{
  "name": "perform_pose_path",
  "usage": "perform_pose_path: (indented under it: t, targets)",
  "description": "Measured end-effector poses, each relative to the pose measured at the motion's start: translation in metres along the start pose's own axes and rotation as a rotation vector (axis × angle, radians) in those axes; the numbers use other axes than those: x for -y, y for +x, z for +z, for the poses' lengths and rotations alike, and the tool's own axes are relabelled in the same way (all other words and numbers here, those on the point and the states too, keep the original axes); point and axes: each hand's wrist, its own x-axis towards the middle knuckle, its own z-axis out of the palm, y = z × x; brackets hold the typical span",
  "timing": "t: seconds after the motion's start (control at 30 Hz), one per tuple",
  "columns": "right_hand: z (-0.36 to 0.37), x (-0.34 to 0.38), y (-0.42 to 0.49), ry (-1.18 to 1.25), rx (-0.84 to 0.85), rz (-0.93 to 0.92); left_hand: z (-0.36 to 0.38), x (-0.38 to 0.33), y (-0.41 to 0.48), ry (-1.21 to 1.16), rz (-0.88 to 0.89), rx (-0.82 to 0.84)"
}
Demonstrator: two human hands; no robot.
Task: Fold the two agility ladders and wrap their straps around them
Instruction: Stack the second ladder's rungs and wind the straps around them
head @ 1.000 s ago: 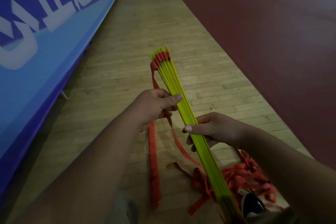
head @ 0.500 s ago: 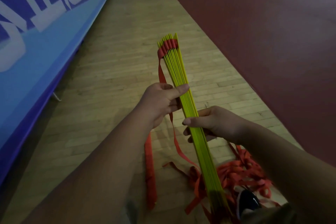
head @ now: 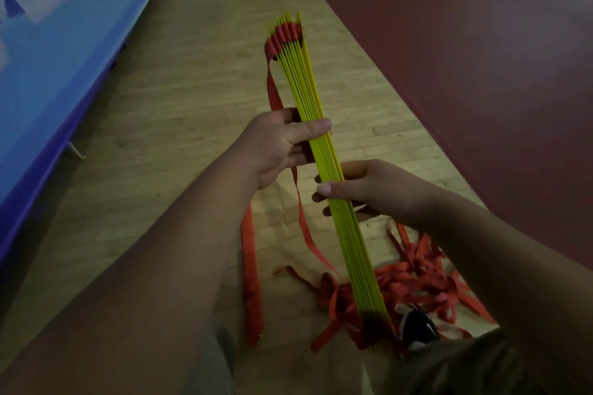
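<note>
Fig.: stack (head: 308, 80) of yellow rungs held mid-air by 2 hands. L hand (head: 279, 144) clamps it, thumb over the top and fingers (head: 296, 159) curled under. R hand (head: 362, 186) grips it just bodyward of the L fingers, thumb and fingers closed on it.

Change vs. 1 s ago: stack lifted, far end higher beyond L fingers; grips same. Implies fold of this ladder approx. done, wrap not yet begun.

Count: 1 stack, approx. 9 rungs (edges blur); 1 loose strap (head: 274, 90) hanging past L fingers; 1 strap tangle (head: 417, 279) on floor (head: 176, 90) below R fingers. 2nd ladder can't be told apart.
</note>
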Motion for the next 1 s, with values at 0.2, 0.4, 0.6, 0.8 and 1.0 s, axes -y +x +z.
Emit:
perform_pose_path:
  t: [0.2,0.4,0.6,0.8,1.0]
  targets:
    - [-0.008,-0.009,0.004,-0.086,0.058,0.036,-0.004,-0.001,0.006,-0.013,0.012,-0.023]
    - [-0.008,-0.011,0.004,0.005,0.019,0.004,-0.002,0.001,0.009,-0.101,0.034,-0.046]
    - [-0.001,-0.006,-0.002,-0.007,-0.058,-0.033,-0.002,-0.001,0.008,-0.195,0.024,-0.043]
    - [-0.002,-0.01,0.002,0.148,-0.216,0.003,-0.009,0.018,-0.001,0.026,-0.253,0.017]
    - [-0.023,-0.021,0.005,0.465,-0.372,0.091,0.001,0.032,-0.049,0.551,-0.406,0.477]
